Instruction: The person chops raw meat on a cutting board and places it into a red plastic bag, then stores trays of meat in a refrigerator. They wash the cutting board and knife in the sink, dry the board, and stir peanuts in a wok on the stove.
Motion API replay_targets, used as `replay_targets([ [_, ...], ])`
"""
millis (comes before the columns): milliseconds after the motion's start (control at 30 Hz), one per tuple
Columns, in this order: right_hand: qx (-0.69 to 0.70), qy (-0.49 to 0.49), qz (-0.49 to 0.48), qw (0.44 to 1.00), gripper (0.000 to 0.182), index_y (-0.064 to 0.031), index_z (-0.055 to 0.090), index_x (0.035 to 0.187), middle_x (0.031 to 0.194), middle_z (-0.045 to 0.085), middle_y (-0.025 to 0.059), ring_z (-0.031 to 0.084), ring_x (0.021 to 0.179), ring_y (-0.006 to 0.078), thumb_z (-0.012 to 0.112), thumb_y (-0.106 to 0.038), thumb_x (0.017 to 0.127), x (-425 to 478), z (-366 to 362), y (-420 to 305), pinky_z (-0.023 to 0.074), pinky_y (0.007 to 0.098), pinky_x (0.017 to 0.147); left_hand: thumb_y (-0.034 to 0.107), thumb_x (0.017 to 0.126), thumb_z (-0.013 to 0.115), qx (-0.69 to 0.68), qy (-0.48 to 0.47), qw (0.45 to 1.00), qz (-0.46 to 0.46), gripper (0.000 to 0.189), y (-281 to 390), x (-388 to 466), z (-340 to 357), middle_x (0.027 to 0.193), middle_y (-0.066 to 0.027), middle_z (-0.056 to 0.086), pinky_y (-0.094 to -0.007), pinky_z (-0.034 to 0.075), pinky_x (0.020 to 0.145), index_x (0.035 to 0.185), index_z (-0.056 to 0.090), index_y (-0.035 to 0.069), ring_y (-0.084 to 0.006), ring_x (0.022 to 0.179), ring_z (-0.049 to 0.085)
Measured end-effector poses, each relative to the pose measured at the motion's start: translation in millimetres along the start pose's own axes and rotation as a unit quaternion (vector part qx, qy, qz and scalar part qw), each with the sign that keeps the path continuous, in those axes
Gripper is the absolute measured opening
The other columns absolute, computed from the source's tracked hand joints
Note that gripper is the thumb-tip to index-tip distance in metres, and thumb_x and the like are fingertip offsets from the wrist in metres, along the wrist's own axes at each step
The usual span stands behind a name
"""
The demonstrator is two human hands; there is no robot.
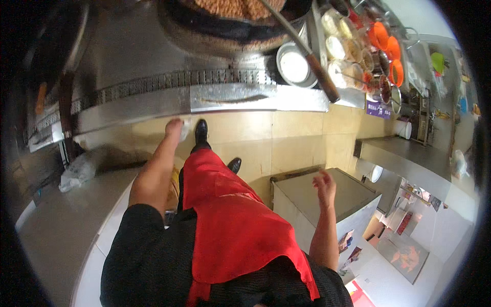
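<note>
My left hand (pixel 174 128) hangs by the front edge of the steel stove counter (pixel 234 98). A blurred whitish item (pixel 185 129), perhaps a cloth or bag, shows at its fingers and appears to be in its grasp. My right hand (pixel 325 188) is raised in front of a grey-topped cabinet (pixel 318 192), fingers loosely bent and apart, with nothing visible in it. Ahead on the stove sits a large dark wok (pixel 230 32) full of brown nuts or beans (pixel 226 7). A wooden-handled utensil (pixel 320 75) leans across its rim.
A metal bowl with white contents (pixel 294 67) stands right of the wok. Beyond it are several seasoning containers (pixel 347 48) and orange-rimmed tubs (pixel 392 48). A grey worktop (pixel 76 222) with a plastic bag (pixel 78 172) is at left. Tiled floor (pixel 245 126) runs between.
</note>
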State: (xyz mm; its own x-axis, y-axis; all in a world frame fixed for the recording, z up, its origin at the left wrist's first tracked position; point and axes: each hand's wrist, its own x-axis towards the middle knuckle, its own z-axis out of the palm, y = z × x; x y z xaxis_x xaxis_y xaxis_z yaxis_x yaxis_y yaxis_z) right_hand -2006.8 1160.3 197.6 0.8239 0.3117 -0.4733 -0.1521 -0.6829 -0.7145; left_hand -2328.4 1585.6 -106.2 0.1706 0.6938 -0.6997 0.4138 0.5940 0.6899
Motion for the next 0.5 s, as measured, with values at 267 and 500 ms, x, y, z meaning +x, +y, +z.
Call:
replay_targets([
  [267, -0.146, 0.058, -0.331, 0.931, 0.041, -0.0027, 0.048, 0.125, 0.103, 0.061, 0.0128, 0.06, 0.091, 0.0193, 0.06, -0.009, 0.087, 34.9, 51.7, -265.2, 0.0482, 0.0302, 0.079, 0.032, 0.082, 0.061, 0.173, -0.182, 0.933, -0.258, 0.036, 137.6, -153.3, -92.0, 0.111, -0.01, 0.058, -0.0383, 0.05, 0.078, 0.111, 0.058, 0.011, -0.025, 0.098, 0.058],
  [500, -0.532, -0.079, -0.325, 0.778, 0.038, -0.0028, 0.038, 0.122, 0.096, 0.059, 0.023, 0.063, 0.085, 0.0391, 0.047, -0.011, 0.086, 111.2, 126.8, -338.5, 0.0521, 0.0452, 0.069, 0.035, 0.09, 0.049, -0.417, -0.392, 0.818, 0.06, 0.05, 232.8, -204.7, -37.8, 0.127, -0.014, 0.049, -0.049, 0.046, 0.093, 0.134, 0.042, 0.013, -0.0287, 0.117, 0.05],
])
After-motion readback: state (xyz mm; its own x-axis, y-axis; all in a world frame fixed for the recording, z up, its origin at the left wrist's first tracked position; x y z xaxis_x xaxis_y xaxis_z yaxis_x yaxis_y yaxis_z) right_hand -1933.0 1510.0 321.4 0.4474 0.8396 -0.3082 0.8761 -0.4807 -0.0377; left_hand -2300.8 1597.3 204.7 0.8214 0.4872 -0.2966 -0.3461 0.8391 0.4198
